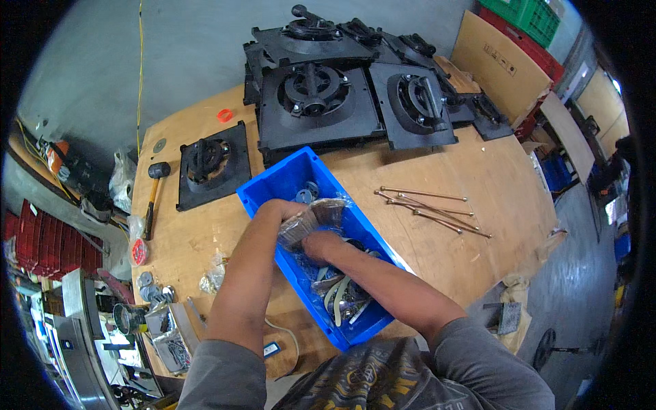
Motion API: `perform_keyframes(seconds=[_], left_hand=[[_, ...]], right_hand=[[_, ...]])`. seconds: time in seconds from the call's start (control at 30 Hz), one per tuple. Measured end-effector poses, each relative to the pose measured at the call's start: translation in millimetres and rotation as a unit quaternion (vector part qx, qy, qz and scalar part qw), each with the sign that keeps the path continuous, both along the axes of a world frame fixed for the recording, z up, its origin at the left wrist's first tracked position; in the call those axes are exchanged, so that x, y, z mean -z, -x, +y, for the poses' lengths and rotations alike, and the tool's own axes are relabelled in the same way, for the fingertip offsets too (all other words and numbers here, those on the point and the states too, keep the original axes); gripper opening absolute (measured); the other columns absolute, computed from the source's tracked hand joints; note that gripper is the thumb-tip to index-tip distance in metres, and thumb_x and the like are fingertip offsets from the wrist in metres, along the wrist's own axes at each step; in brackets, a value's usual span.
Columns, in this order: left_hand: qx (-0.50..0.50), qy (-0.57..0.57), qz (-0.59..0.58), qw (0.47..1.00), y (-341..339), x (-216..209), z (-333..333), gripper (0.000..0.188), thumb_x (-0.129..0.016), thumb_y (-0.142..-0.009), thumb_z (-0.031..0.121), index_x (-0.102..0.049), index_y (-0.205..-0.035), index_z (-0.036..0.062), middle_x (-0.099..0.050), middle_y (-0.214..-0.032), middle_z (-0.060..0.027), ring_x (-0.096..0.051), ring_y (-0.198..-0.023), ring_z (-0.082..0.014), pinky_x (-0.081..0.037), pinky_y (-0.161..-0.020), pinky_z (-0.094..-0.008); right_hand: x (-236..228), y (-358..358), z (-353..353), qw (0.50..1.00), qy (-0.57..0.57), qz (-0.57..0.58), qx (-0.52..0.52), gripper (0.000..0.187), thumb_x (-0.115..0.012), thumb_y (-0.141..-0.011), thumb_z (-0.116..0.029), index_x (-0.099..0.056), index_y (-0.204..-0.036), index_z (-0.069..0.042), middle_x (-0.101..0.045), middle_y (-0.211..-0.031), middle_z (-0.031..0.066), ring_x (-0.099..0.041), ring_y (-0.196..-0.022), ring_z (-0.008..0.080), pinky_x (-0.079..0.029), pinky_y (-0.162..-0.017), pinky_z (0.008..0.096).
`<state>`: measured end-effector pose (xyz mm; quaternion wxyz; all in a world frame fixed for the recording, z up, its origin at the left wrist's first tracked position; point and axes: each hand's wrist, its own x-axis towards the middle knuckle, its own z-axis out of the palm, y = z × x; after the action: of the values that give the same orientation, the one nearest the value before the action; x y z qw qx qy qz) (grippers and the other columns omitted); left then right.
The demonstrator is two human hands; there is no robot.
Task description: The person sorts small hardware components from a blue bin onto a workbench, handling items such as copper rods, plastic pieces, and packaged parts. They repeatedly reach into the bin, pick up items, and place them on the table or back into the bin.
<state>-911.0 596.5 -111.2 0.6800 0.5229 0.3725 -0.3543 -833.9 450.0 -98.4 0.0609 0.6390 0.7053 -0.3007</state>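
Observation:
A long blue plastic bin (326, 328) stands at an angle on the wooden table in front of me, and both my hands are inside it. A crinkled clear plastic bag (328, 213) stands up between them. My left hand (292, 209) grips the bag's edge, its fingertips hidden by the plastic. My right hand (319, 247) reaches down at the bag's near side, fingers out of sight. Round grey metal parts (307, 193) lie at the bin's far end. Pale curved strips (336, 301) and small loose parts fill its near end.
Black square cast plates with round centres (314, 102) are piled at the back; another plate (212, 164) lies left of the bin. A mallet (156, 191) lies at the left. Several copper-coloured rods (437, 212) lie to the right. Metal discs (156, 290) sit near left.

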Motion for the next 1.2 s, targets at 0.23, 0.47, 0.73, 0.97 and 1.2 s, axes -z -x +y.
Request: perform_keyframes(seconds=[0.23,0.47,0.73,0.97,1.2], left_hand=[[-0.009,-0.021,0.002,1.0,-4.4,-26.5,-9.6,0.049,-0.059,-0.087,0.044,-0.064,-0.114,0.0032,-0.069,-0.113,-0.0122,-0.068,-0.092,-0.0234,-0.053,-0.087,-0.0396],[0.001,-0.024,-0.003,1.0,-4.8,-29.6,-11.7,0.045,-0.059,-0.088,0.04,-0.065,-0.112,0.0032,-0.071,-0.107,-0.011,-0.068,-0.087,-0.0219,-0.053,-0.085,-0.039],[-0.016,0.0,0.003,1.0,-3.8,-12.8,-3.6,0.048,-0.06,-0.087,0.043,-0.064,-0.114,0.0032,-0.07,-0.111,-0.0114,-0.069,-0.09,-0.023,-0.053,-0.086,-0.0396],[-0.044,-0.037,0.018,0.998,-2.3,-34.5,-12.5,0.043,-0.061,-0.087,0.036,-0.064,-0.113,0.0025,-0.071,-0.107,-0.0107,-0.069,-0.085,-0.0224,-0.055,-0.082,-0.0408],[-0.003,-0.298,-0.03,0.954,2.9,-2.4,5.8,0.048,-0.069,-0.077,0.049,-0.073,-0.098,0.0068,-0.07,-0.103,-0.0172,-0.066,-0.087,-0.0281,-0.052,-0.083,-0.0419]], right_hand=[[13.1,-0.3,-8.8,0.999,-0.033,0.001,0.014,0.03,-0.05,-0.087,-0.02,-0.074,-0.097,-0.005,-0.071,-0.104,0.0194,-0.07,-0.095,0.0334,-0.056,-0.081,0.0466],[31.5,-5.3,-16.5,0.993,-0.065,-0.003,0.094,0.028,-0.049,-0.087,-0.016,-0.073,-0.094,-0.002,-0.07,-0.099,0.0213,-0.07,-0.093,0.0356,-0.056,-0.08,0.0474],[14.8,1.0,-7.2,0.998,-0.051,0.019,0.003,0.032,-0.047,-0.087,-0.018,-0.073,-0.098,-0.002,-0.07,-0.103,0.022,-0.069,-0.096,0.0357,-0.056,-0.082,0.0471],[14.3,-5.3,-15.6,0.996,-0.031,-0.036,0.071,0.028,-0.05,-0.087,-0.016,-0.073,-0.096,-0.004,-0.07,-0.103,0.0208,-0.07,-0.096,0.0329,-0.056,-0.081,0.0461],[21.5,9.7,-12.9,0.991,-0.097,0.038,0.078,0.023,-0.054,-0.084,-0.016,-0.074,-0.091,-0.006,-0.071,-0.093,0.0184,-0.07,-0.085,0.0327,-0.056,-0.074,0.0465]])
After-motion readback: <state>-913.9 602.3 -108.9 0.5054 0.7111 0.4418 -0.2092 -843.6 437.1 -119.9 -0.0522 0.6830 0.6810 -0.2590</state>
